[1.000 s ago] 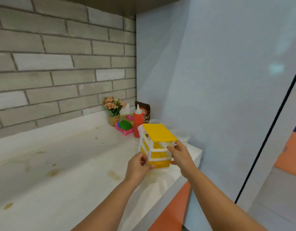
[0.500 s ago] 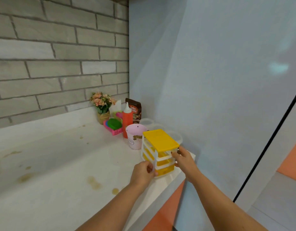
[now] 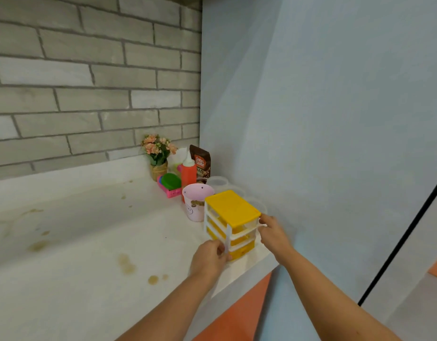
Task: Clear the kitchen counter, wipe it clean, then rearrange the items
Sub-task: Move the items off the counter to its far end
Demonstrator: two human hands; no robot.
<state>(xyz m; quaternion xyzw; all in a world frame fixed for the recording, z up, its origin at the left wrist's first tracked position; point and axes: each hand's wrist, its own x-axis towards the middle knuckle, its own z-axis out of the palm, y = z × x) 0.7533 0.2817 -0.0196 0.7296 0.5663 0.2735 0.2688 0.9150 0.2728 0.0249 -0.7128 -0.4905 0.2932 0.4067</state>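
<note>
A small yellow and white drawer organiser (image 3: 231, 219) stands on the white counter (image 3: 89, 254) near its right front corner. My left hand (image 3: 209, 258) grips its front left post low down. My right hand (image 3: 274, 233) holds its right side. Behind it, along the right wall, stand a pink bucket cup (image 3: 196, 200), a red squeeze bottle (image 3: 188, 173), a brown pouch (image 3: 200, 161), a pink tray with green and blue lids (image 3: 169, 184) and a small flower pot (image 3: 159, 155). Brown stains (image 3: 126, 263) mark the counter.
Clear plastic containers (image 3: 218, 181) sit against the pale blue wall (image 3: 311, 119) behind the organiser. A grey brick wall (image 3: 89, 82) backs the counter. The counter's front edge drops off to an orange cabinet front (image 3: 239, 313) on the right.
The organiser came down from in front of the red bottle to rest on the counter beside the pink cup. Both hands stayed on it.
</note>
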